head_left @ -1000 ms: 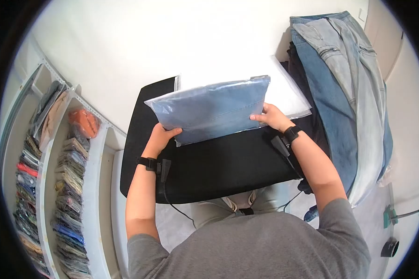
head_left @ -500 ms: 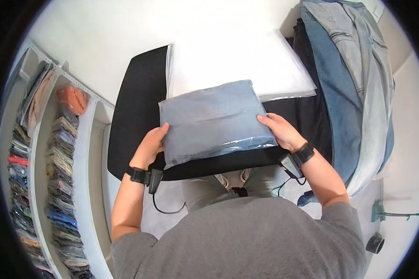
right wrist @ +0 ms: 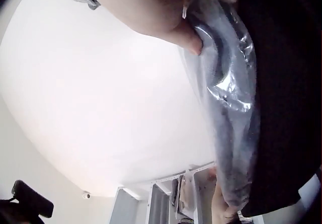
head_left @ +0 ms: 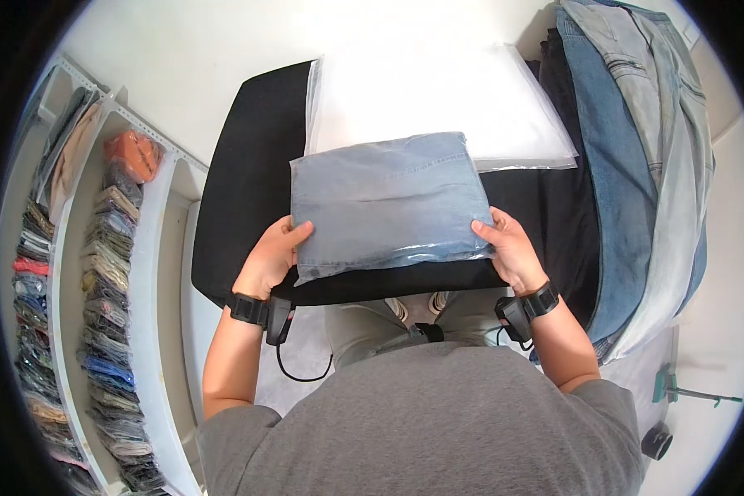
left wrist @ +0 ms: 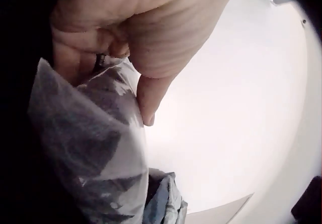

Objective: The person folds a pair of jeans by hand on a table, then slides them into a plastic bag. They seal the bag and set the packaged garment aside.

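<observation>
A folded pair of light-blue jeans in a clear plastic bag (head_left: 390, 198) spans the space between both hands, over the near part of the black table (head_left: 244, 165). My left hand (head_left: 269, 255) grips its left edge, thumb on top and fingers beneath. On the opposite edge my right hand (head_left: 512, 252) holds it the same way. In the left wrist view the left thumb (left wrist: 151, 100) presses the bag's upper face. Shiny, wrinkled plastic (right wrist: 229, 95) runs below the right thumb (right wrist: 190, 38) in the right wrist view.
A stack of clear plastic bags (head_left: 426, 99) lies behind the package. Blue and grey jeans (head_left: 636, 165) drape over the table's right end, beside dark cloth (head_left: 566, 207). Shelves (head_left: 153, 331) full of bagged clothes stand at the left. A green-headed tool (head_left: 665, 384) is at lower right.
The bagged jeans have come down and closer to the body, from a raised tilt to lying flatter. Both hands have moved with them, keeping hold of the side edges.
</observation>
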Motion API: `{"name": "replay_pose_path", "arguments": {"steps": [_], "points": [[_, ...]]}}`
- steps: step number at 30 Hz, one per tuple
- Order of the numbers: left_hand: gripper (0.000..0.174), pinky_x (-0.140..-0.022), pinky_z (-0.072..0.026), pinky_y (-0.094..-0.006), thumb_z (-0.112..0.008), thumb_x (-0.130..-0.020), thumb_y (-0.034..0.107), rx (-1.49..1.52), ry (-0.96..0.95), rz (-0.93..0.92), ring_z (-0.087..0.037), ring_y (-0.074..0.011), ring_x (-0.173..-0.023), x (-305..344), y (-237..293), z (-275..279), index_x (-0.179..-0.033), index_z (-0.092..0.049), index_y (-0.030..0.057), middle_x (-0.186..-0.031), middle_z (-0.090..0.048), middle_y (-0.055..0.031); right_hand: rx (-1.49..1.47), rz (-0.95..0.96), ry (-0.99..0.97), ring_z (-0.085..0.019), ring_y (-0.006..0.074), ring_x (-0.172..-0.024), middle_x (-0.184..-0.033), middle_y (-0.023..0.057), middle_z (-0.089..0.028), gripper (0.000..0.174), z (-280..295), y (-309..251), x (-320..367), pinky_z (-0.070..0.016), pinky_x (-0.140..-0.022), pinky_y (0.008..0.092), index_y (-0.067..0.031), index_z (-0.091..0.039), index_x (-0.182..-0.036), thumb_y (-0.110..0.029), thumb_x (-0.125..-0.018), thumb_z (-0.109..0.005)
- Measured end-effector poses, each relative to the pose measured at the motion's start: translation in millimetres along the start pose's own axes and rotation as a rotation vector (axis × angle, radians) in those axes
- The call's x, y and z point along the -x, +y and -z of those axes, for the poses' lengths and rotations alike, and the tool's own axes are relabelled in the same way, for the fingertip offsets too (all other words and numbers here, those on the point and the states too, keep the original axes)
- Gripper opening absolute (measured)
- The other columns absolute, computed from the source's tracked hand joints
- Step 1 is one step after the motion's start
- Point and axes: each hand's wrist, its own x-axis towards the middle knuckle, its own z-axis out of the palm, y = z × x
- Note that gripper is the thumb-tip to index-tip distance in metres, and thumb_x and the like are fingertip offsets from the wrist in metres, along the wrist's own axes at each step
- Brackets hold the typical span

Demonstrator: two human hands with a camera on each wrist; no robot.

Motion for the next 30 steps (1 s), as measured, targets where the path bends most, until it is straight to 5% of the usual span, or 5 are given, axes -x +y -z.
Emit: {"name": "replay_pose_path", "arguments": {"steps": [6,12,14,21,30], "points": [[0.044,-0.089,-0.0483,-0.0331,-0.067,-0.087,0.016,-0.234,0.068,-0.023,-0.061,-0.0215,-0.101,2,0,-5,-0.120,-0.049,-0.0066,-0.113,-0.061,-0.0133,-0.031,-0.038,-0.025,-0.060,0.0156,-0.096,-0.107,0.0108,-0.063,0.030,4,0,0,-0.0454,-0.089,0.0289,0.0060,-0.053,-0.116,-0.002,-0.088,-0.060],[0.057,-0.095,-0.0444,-0.0370,-0.068,-0.085,0.029,0.100,-0.084,-0.021,-0.058,-0.0263,-0.109,18,-2,-3,-0.126,-0.048,-0.0059,-0.122,-0.058,-0.0160,-0.063,-0.051,-0.006,-0.060,0.0165,-0.096,-0.109,0.0112,-0.063,0.030,-6,-5,7,-0.0462,-0.090,0.0308,0.0060,-0.053,-0.117,-0.002,-0.088,-0.058],[0.062,-0.098,-0.0422,-0.0384,-0.072,-0.082,0.021,0.146,-0.057,-0.029,-0.053,-0.0250,-0.114,30,0,-9,-0.131,-0.043,-0.0029,-0.127,-0.054,-0.0149,-0.049,-0.041,-0.020,-0.060,0.0157,-0.096,-0.108,0.0100,-0.063,0.030,-13,-9,7,-0.0457,-0.089,0.0299,0.0052,-0.053,-0.116,-0.003,-0.088,-0.060],[0.056,-0.095,-0.0445,-0.0355,-0.065,-0.084,0.015,0.231,0.224,-0.309,-0.054,-0.0248,-0.112,56,19,-10,-0.132,-0.042,-0.0004,-0.125,-0.054,-0.0121,-0.027,-0.031,-0.186,-0.057,0.0125,-0.101,-0.112,0.0077,-0.062,0.036,-50,-28,-16,-0.0448,-0.090,0.0286,0.0011,-0.052,-0.124,-0.015,-0.092,-0.059],[0.045,-0.094,-0.0461,-0.0385,-0.059,-0.091,0.025,0.411,0.261,-0.747,-0.056,-0.0238,-0.112,-5,107,35,-0.127,-0.047,0.0032,-0.123,-0.056,-0.0079,-0.038,0.102,-0.189,-0.063,0.0190,-0.097,-0.114,0.0137,-0.062,0.032,-41,-43,-8,-0.0499,-0.086,0.0288,0.0003,-0.052,-0.124,-0.014,-0.096,-0.051]]}}
